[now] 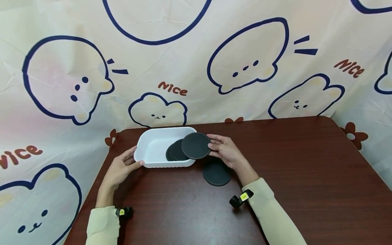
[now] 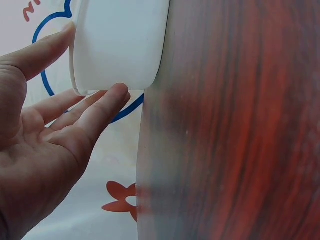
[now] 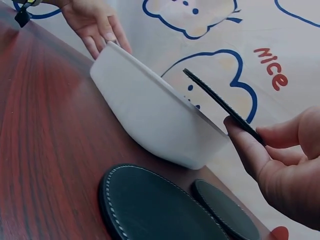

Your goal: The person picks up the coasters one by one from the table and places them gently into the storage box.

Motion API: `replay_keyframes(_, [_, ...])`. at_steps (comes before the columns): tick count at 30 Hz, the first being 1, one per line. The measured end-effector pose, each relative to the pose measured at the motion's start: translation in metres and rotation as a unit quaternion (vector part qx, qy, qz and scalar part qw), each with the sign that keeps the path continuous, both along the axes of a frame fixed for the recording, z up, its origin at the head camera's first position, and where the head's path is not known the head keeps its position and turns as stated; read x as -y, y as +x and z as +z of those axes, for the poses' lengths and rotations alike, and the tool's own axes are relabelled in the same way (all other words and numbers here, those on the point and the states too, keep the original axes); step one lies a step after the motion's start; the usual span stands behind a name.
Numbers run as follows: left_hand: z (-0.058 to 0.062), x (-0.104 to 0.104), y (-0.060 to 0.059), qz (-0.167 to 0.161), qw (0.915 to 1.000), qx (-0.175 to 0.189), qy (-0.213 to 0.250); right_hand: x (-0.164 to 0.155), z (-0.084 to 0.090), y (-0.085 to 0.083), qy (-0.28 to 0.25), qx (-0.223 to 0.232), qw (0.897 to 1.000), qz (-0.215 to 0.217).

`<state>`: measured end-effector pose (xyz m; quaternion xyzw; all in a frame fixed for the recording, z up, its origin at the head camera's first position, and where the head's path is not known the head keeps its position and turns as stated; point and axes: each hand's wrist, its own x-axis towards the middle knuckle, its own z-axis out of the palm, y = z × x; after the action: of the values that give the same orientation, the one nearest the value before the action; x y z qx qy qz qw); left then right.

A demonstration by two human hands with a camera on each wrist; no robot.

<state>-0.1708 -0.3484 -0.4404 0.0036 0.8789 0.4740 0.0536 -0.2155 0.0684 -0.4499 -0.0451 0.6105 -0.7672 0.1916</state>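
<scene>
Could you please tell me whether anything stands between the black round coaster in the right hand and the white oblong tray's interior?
Nothing visible does: the right hand holds the black round coaster over the right end of the open white oblong tray. Other black round coasters lie inside without blocking entry.

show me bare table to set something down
The table is bare right of the right sleeve and between it and the left sleeve. Crowded: the right end of the white tray, where the right hand holds a dark disc near other discs.
</scene>
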Motion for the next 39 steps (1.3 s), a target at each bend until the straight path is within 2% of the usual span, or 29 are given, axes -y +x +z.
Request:
replay_keyframes(6, [-0.002,0.000,-0.001,0.004,1.0000,0.000,-0.005,0.010,0.000,-0.002,0.007,0.006,1.000,-0.004])
replay_keyframes(20, [-0.002,0.000,-0.001,0.008,0.9998,0.004,-0.016,0.036,0.013,-0.015,0.025,0.007,1.000,-0.014])
replay_keyframes(39, [0.000,-0.001,-0.001,0.008,0.9997,0.005,-0.021,0.052,0.024,-0.024,0.102,-0.010,0.995,0.005])
